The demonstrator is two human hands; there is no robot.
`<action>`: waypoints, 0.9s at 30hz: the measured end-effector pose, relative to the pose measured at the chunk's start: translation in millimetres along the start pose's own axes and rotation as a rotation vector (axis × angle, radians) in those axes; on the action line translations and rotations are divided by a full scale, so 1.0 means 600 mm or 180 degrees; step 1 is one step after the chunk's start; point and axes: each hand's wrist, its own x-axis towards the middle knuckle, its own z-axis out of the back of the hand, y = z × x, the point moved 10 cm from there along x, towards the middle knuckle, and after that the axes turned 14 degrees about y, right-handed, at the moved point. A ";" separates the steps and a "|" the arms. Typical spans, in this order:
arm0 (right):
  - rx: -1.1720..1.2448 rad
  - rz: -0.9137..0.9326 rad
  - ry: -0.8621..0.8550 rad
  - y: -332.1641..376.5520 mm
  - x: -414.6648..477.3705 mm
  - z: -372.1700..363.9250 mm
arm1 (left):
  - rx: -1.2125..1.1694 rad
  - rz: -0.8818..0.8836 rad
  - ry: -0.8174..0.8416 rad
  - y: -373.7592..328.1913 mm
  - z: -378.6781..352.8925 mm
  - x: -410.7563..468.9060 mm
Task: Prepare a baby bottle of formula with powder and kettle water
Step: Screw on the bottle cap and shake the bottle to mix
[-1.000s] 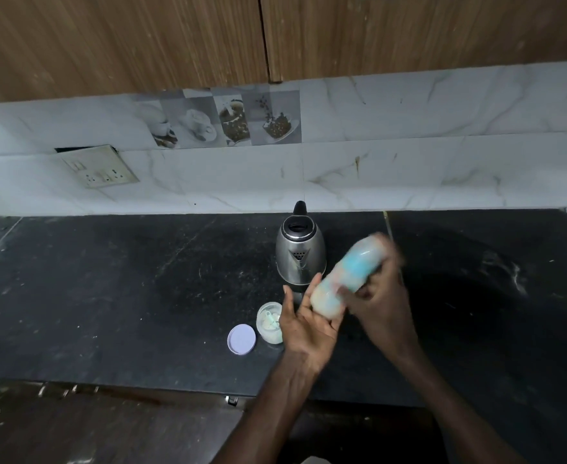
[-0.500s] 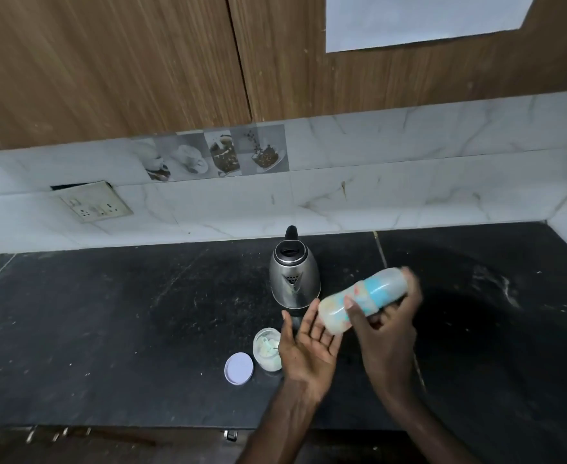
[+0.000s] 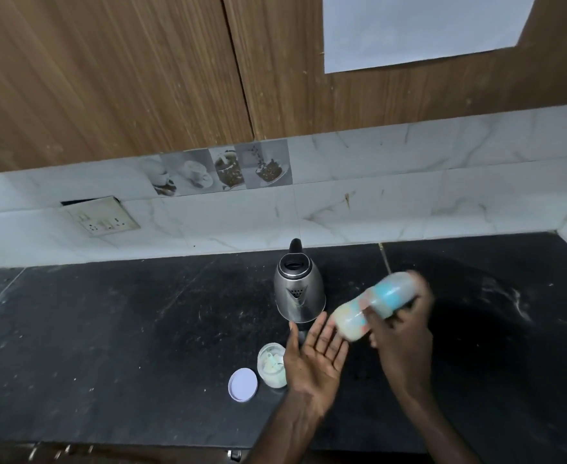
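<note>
My right hand is wrapped around the baby bottle, fingers curled over its middle, and it lies tipped nearly on its side above the counter, just right of the kettle. It shows blurred, pale and milky inside, so I judge this is the mixing step: powder and water are in and I am shaking them together. My left hand is flat and empty, palm up, fingers straight, right at the bottle's near-left end; whether it touches I cannot tell. The powder tub stands uncapped just left of that hand with a scoop in it, and its lid lies beside it, nearer and further left. Next I would need a firm grip through the shaking, then bring the bottle upright to check for lumps, and put the lid back on the tub
</note>
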 end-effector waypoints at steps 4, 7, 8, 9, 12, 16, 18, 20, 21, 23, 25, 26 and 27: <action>-0.0203 0.0087 0.0333 0.012 0.001 -0.031 | -0.0084 -0.0002 -0.0015 -0.007 -0.003 0.005; -0.0397 0.0077 0.0663 0.014 0.006 -0.042 | -0.0114 0.0035 0.0016 -0.009 -0.010 0.010; -0.0243 0.0056 0.0331 0.018 0.013 -0.021 | -0.0041 0.0026 0.0002 -0.012 -0.008 0.010; 0.0007 0.0012 -0.0050 0.017 0.015 0.000 | 0.0005 0.0008 0.0001 -0.015 -0.008 0.010; 0.0097 -0.0102 -0.0138 0.006 0.008 -0.015 | -0.0053 -0.0019 -0.0058 -0.014 0.004 0.007; -0.0319 -0.0178 0.0793 -0.013 0.002 -0.068 | -0.0163 -0.0002 -0.0032 -0.010 0.007 0.006; 0.0011 -0.0172 0.0168 -0.005 0.012 -0.028 | -0.0062 -0.0036 -0.0087 -0.016 0.015 0.004; 0.0345 -0.0156 -0.0355 -0.007 0.008 -0.005 | -0.0049 -0.0045 -0.0097 -0.018 0.016 0.004; 0.0229 -0.0181 -0.0313 -0.008 0.004 -0.013 | -0.0073 -0.0052 -0.0126 -0.017 0.017 0.003; -0.0146 -0.0257 0.0379 -0.012 -0.001 -0.054 | -0.0154 -0.0037 -0.0115 -0.013 0.013 0.005; -0.0282 -0.0205 0.0773 -0.011 -0.003 -0.066 | -0.0181 -0.0020 -0.0073 -0.011 0.008 0.007; -0.0240 -0.0170 0.0577 -0.005 0.003 -0.048 | -0.0139 -0.0023 -0.0084 -0.012 0.009 0.008; -0.0065 -0.0175 0.0197 -0.002 0.008 -0.022 | -0.0088 -0.0034 -0.0102 -0.014 0.012 0.009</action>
